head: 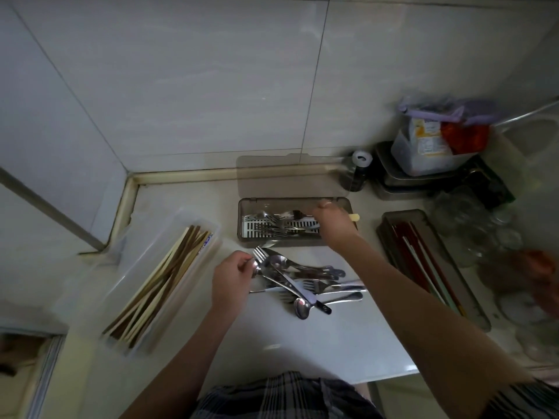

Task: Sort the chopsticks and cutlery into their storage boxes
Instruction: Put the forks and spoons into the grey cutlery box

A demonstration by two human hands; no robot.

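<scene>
Three storage boxes on the pale worktop (pixel 302 343), all told from the grey box (pixel 295 222) at the back. Long axis of that grey box left to right, lid tipped up behind, slatted white insert inside, forks (pixel 273 221) lying lengthwise with tines to the left. Right hand (pixel 334 226) over its right end, fingers curled round a pale-handled piece (pixel 445 217) whose tip sticks out to the right; kind of piece impossible to tell. Just in front of the grey box, a loose heap of steel cutlery (pixel 305 279): spoons, forks, a black-handled knife, mostly lying left to right, a few crossed on the diagonal, shiny and tangled. Left hand (pixel 231 278) at the heap's left edge, fingers pinching a spoon (pixel 257 269) near its bowl. Left of the grey box, a clear box (pixel 169 279) set on the slant, filled with wooden chopsticks (pixel 160 285) running along its length. Right of the grey box, a second grey box (pixel 432 267) also angled, holding dark red and pale chopsticks (pixel 419 261) lengthwise.
</scene>
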